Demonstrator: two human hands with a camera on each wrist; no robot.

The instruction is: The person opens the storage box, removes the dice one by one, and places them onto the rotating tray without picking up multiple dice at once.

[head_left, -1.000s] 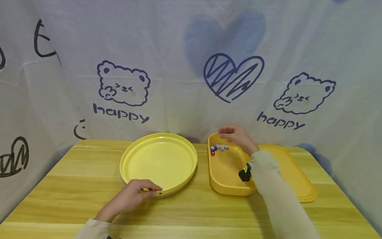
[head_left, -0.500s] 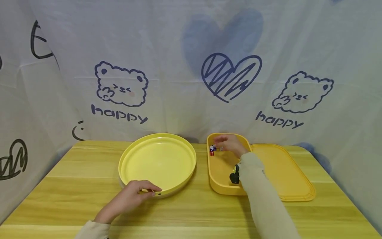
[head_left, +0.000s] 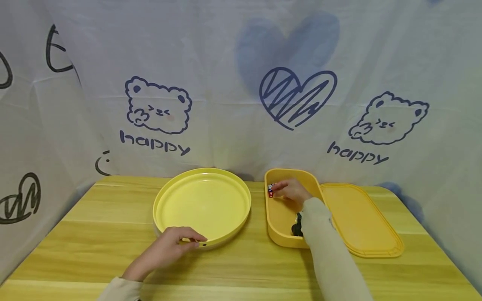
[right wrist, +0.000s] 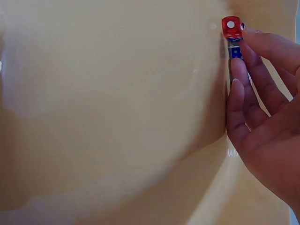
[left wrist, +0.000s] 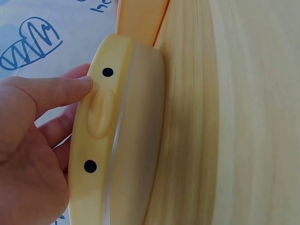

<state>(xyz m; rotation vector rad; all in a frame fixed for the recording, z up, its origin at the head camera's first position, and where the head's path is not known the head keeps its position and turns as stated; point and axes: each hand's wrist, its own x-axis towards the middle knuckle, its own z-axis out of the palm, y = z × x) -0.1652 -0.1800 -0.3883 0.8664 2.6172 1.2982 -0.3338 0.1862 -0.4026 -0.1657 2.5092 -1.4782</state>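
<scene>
My left hand [head_left: 171, 247] pinches the near rim of a round yellow tray [head_left: 203, 205]. In the left wrist view the thumb lies on the tray's outer side [left wrist: 101, 112], close to a raised bill shape between two black dots. Inside an orange rectangular box [head_left: 278, 238], my right hand [head_left: 293, 190] reaches to the far left corner with its fingers extended. A red die [right wrist: 231, 27] and a blue die [right wrist: 236, 51] touch or nearly touch the fingertips there. Other small dice [head_left: 270, 188] stand beside the hand, partly covered by it.
An orange lid [head_left: 369, 221] lies flat on the wooden table [head_left: 241, 276], just right of the box. A black wrist camera [head_left: 296, 228] sits under the right sleeve, over the box. Behind the table hangs a printed white cloth [head_left: 222, 138].
The right hand has come down and forward-left into the box, covering the white dice that showed one second ago. The left hand keeps its hold on the tray's rim.
</scene>
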